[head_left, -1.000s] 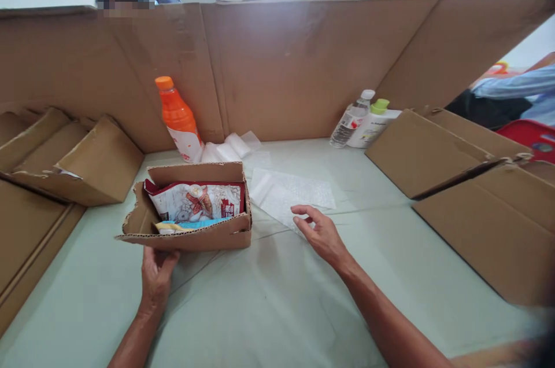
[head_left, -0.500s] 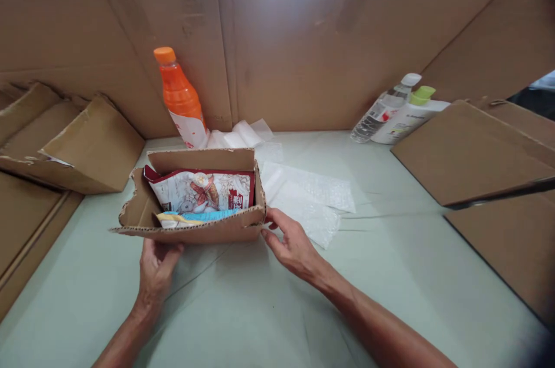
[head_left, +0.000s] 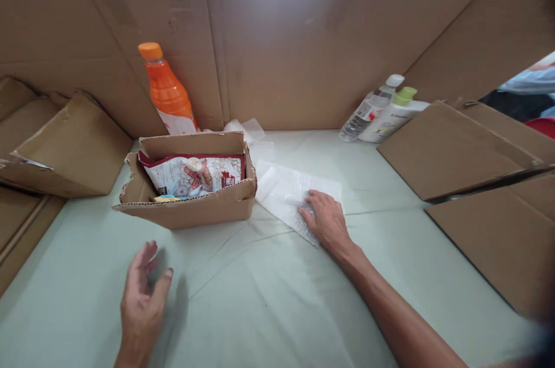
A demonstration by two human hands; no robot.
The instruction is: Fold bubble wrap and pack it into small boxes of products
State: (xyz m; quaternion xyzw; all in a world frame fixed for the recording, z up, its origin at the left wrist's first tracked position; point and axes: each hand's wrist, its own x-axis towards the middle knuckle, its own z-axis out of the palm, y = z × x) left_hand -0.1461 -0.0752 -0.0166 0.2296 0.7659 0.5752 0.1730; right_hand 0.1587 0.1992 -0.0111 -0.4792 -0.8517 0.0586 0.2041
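Observation:
A small open cardboard box (head_left: pixel 191 213) stands on the pale green table, holding a red and white snack bag (head_left: pixel 193 174) and a blue and yellow packet (head_left: pixel 167 198). My left hand (head_left: pixel 143 304) hovers above the table in front of the box, fingers apart, holding nothing. My right hand (head_left: pixel 325 220) lies on a sheet of bubble wrap (head_left: pixel 295 191) just right of the box, fingers curled down on it. An orange drink bottle (head_left: pixel 165 90) stands behind the box.
Cardboard walls surround the table. Flattened boxes (head_left: pixel 455 148) lie at the right, more folded cardboard (head_left: pixel 65 148) at the left. A clear water bottle (head_left: pixel 368 109) and a white bottle with a green cap (head_left: pixel 392 116) lean at the back right. Another person's blue sleeve (head_left: pixel 526 81) shows far right.
Both hands have left the box. My left hand has drawn back toward me and opened; my right hand has moved right onto the bubble wrap.

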